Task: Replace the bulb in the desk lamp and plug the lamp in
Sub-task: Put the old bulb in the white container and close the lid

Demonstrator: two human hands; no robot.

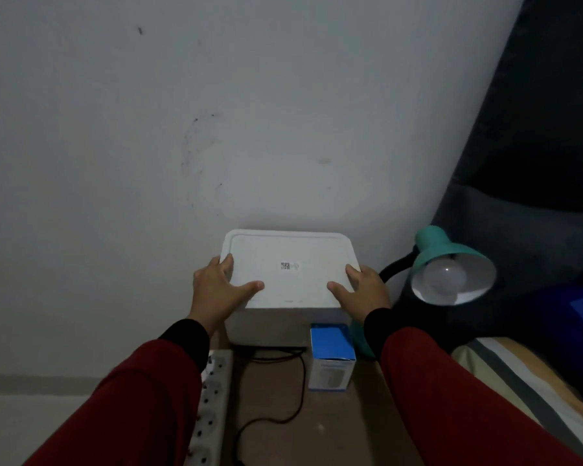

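From the head camera, your left hand and right hand sit at centre frame, each gripping a side edge of the white box, thumbs resting on its lid. The teal desk lamp stands right of centre, just beside your right hand, its shade tipped toward you with a white bulb seated inside. Below the white box, the blue bulb carton stands between your forearms. The power strip lies at lower left, partly under your left sleeve.

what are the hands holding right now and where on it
Both hands grip the white box by its lid's side edges: left hand on the left, right hand on the right.
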